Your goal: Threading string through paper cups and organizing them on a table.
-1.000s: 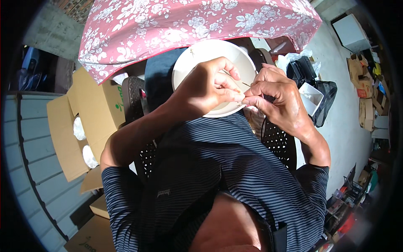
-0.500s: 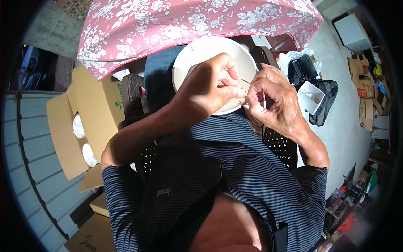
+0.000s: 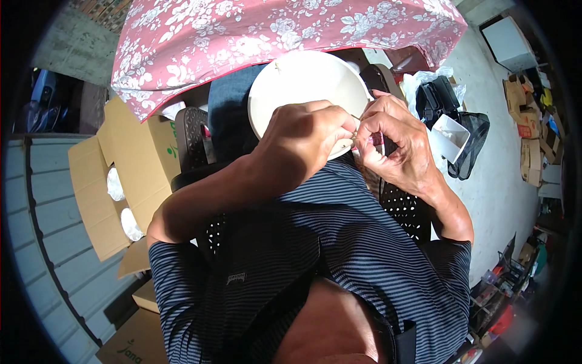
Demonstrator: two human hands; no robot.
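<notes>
Over a wide white bowl [image 3: 309, 79] in my lap, my two hands meet fingertip to fingertip at its near right side. My left hand [image 3: 306, 136] is closed in a pinch, its back turned up. Bent fingers and thumb also pinch on my right hand [image 3: 400, 145], at the same spot. Between them is something small, pale brown and thin; its kind is too small to tell and mostly hidden by the fingers. A small yellowish scrap [image 3: 277, 67] clings to the bowl's far left wall.
A table with a pink floral cloth [image 3: 254, 36] stands ahead. To the right are a small white container [image 3: 450, 138], a black bag [image 3: 476, 130] and plastic wrapping. An open cardboard box [image 3: 133, 164] stands at my left. I sit in a dark perforated chair [image 3: 403, 221].
My left hand has turned over and its fingers have drawn down and closed against the right fingertips. The thin stick that showed between the hands is now mostly hidden.
</notes>
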